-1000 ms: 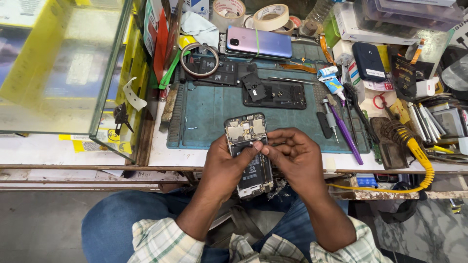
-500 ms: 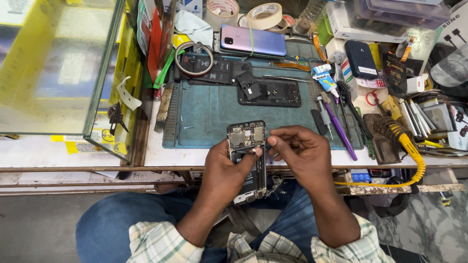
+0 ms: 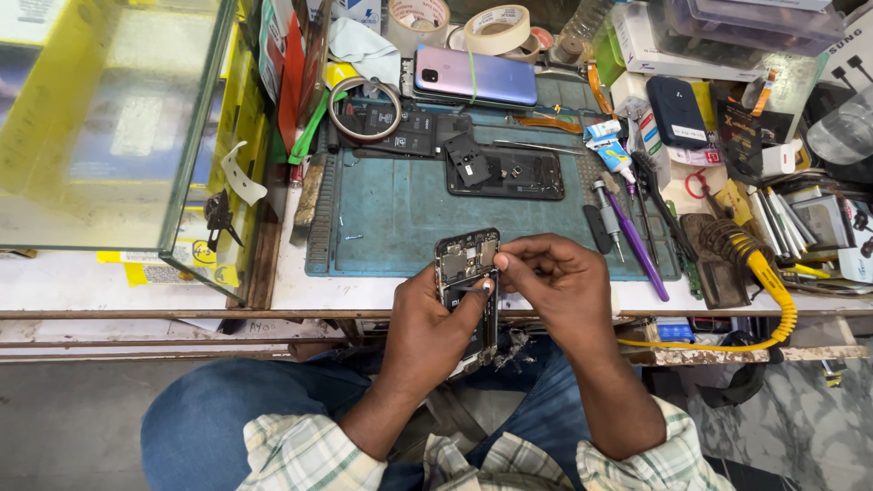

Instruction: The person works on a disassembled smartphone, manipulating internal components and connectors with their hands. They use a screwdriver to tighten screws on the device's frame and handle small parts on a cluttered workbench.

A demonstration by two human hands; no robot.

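Vs a sec ago the opened phone (image 3: 468,295) has come up a bit off the lap toward the surface (image 3: 300,293) edge, and the right hand (image 3: 555,286) has slid from the mid-board to the top right corner, so work looks to have moved on to that corner of the board. Left hand (image 3: 427,323) wraps the phone from below-left, thumb pressed across its face, grip closed on it. Right hand's thumb + forefinger pinched together at the phone's top edge; can't tell if a tiny part sits between them. Phone is held over the knees, just in front of the teal mat (image 3: 409,209). Count: 1 opened phone in hand, 1 purple phone (image 3: 476,75) at the back, 1 black back shell (image 3: 506,173) on the mat, 3 tape rolls (image 3: 496,29), 1 yellow-handled soldering iron (image 3: 759,264), 1 purple-handled driver (image 3: 637,250)
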